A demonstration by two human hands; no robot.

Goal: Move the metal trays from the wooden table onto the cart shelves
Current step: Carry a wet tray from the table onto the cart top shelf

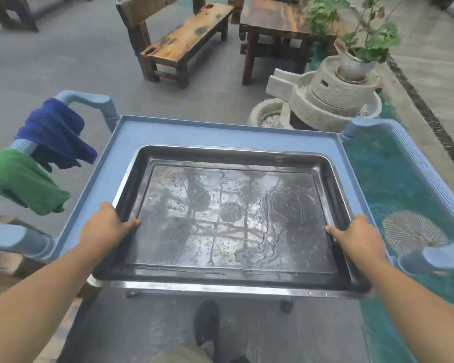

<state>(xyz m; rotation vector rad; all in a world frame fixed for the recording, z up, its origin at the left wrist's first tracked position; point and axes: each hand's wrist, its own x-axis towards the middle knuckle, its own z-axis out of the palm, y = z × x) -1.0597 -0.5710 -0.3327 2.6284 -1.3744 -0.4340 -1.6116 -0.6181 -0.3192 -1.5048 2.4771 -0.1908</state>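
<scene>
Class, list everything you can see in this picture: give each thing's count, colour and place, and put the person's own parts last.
metal tray: one, dark silver, over the cart's top shelf, near edge overhanging
cart: one, light blue, centre
cloths: two, blue and green, draped on the cart's left handle
wooden bench: one, brown, top centre
wooden table: one, dark brown, right of the bench
stone mill: one, grey, upper right
potted plant: one, green, on the mill
shoe: one, black, bottom centre
left hand: gripping the tray's left rim
right hand: gripping the tray's right rim
</scene>
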